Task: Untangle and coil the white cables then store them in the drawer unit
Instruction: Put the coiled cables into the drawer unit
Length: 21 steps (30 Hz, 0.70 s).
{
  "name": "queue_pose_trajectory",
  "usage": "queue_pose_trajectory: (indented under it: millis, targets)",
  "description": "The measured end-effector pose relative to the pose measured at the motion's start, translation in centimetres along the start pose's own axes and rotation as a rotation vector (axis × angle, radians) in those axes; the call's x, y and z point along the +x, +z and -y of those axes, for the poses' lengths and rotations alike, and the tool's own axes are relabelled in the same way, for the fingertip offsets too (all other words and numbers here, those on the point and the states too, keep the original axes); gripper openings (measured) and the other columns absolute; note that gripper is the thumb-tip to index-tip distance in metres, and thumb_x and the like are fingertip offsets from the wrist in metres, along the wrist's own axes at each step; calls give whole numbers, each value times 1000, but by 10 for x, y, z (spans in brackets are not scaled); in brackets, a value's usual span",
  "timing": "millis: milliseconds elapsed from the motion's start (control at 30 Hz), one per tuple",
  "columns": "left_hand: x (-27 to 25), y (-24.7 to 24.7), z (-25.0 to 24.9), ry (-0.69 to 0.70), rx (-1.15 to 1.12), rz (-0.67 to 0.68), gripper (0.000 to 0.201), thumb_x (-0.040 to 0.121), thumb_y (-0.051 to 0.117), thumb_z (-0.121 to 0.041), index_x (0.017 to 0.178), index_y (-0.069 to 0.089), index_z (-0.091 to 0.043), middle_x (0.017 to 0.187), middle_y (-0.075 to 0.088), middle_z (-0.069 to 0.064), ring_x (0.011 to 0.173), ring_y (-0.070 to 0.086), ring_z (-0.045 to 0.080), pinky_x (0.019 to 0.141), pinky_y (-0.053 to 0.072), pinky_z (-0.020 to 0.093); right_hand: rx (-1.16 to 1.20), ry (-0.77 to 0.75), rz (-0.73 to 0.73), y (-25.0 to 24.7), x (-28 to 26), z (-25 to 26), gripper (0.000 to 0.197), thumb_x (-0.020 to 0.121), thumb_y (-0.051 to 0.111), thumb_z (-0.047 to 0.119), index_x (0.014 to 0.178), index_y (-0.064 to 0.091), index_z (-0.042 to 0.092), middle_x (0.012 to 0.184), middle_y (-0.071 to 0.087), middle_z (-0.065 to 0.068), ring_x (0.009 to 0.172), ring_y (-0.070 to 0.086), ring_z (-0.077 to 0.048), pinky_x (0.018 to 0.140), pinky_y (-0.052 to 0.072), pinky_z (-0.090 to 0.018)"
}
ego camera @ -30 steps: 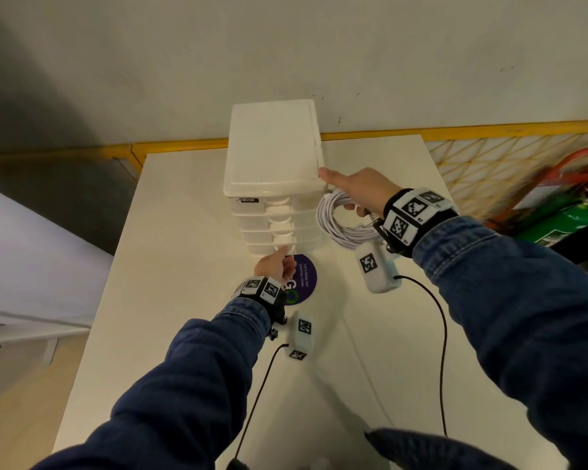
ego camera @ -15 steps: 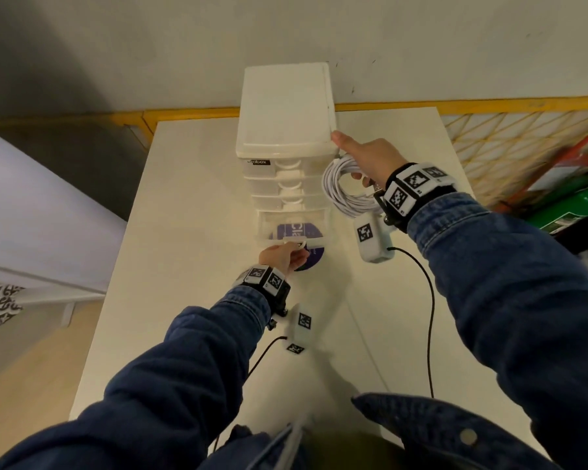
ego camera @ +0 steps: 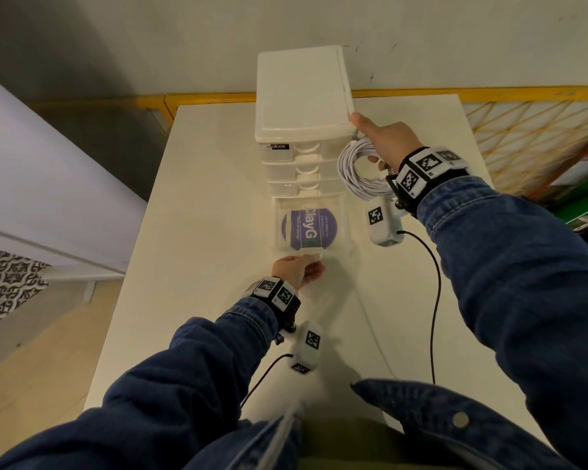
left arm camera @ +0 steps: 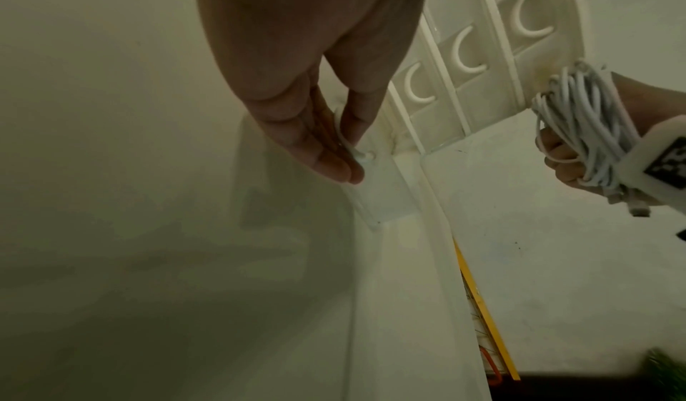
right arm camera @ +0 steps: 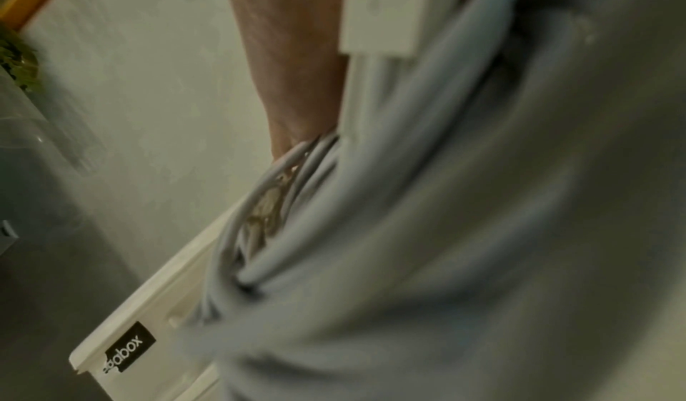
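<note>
Here the bottom drawer (ego camera: 311, 228) of the drawer unit (ego camera: 302, 96) is pulled well out toward the near edge of the surface (ego camera: 201, 198), and the left hand (ego camera: 299, 271) pinches its handle (left arm camera: 349, 143) between thumb and fingertips. The right hand (ego camera: 386, 144) has its fingers curled round the coiled white cables (ego camera: 357, 171), which hang beside the unit's right side, clear of the surface, while its forefinger reaches out to touch the front right corner of the unit's top.

The main risk, as I judge it, is the drawer itself: drawn out this far, one more tug could bring it off its runners, so it drops or tips at the front. The unit looks light, and only one fingertip steadies it, so a sharp pull could also drag the whole stack toward the near edge.

The coil looks unbound, and is held only by the curled fingers. If that grip slackens on the way over, loops may spring apart and the tangle returns. A cable end (left arm camera: 638, 209) sticks out below the hand and could snag on the drawer's rim, or hang over it and jam the drawer when it is pushed home.

A purple round sticker (ego camera: 309, 227) shows through the drawer's clear floor.
</note>
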<state>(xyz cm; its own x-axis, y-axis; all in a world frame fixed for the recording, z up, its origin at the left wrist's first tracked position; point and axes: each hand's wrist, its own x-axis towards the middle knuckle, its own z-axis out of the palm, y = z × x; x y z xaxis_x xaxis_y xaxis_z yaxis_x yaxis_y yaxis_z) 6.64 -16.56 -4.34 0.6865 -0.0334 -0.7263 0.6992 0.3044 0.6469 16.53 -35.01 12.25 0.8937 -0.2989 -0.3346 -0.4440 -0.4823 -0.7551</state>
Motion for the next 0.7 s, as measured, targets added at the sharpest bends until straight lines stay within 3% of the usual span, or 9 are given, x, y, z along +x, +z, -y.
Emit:
queue_pose_trajectory:
  millis: [200, 300, 367, 467, 567, 700]
  targets:
    - [3, 1, -4, -6, 39, -29, 8, 82, 66, 4, 79, 60, 2, 53, 66, 7, 47, 65, 14, 53, 58, 25, 2, -4, 2, 3, 2, -1, 62, 80, 45, 71, 70, 57, 11, 64, 59, -3, 53, 52, -15, 49, 36, -27]
    - [5, -2, -11, 19, 46, -71, 7, 83, 65, 5, 86, 59, 5, 63, 65, 13, 45, 64, 14, 49, 57, 24, 8, 9, -8, 6, 4, 1, 60, 81, 44, 70, 68, 55, 12, 64, 59, -4, 54, 53, -17, 50, 37, -27]
    - [6, -3, -13, 26, 49, -87, 12, 83, 65, 6, 92, 58, 6, 63, 65, 14, 44, 64, 14, 47, 55, 24, 8, 9, -28, 9, 5, 2, 60, 81, 44, 69, 67, 54, 12, 64, 60, -5, 56, 54, -19, 56, 41, -28]
    - [4, -2, -11, 16, 48, -75, 9, 83, 66, 4, 86, 58, 3, 51, 66, 8, 44, 64, 14, 48, 56, 25, -8, 2, -58, 12, 5, 4, 58, 82, 43, 67, 65, 52, 13, 63, 59, -6, 64, 57, -25, 69, 45, -34]
    - [2, 2, -6, 24, 34, -61, 9, 83, 66, 4, 83, 57, 1, 52, 66, 7, 46, 65, 15, 52, 58, 26, -25, 3, -70, 12, 4, 5, 56, 83, 41, 66, 67, 51, 13, 64, 59, -6, 75, 62, -29, 78, 48, -38]
    - [-1, 1, -5, 29, 46, -43, 8, 83, 66, 3, 81, 58, 2, 50, 65, 6, 45, 64, 14, 52, 58, 25, -35, 2, -79, 14, 4, 5, 57, 83, 41, 67, 66, 52, 13, 64, 60, -6, 83, 65, -30, 82, 49, -40]
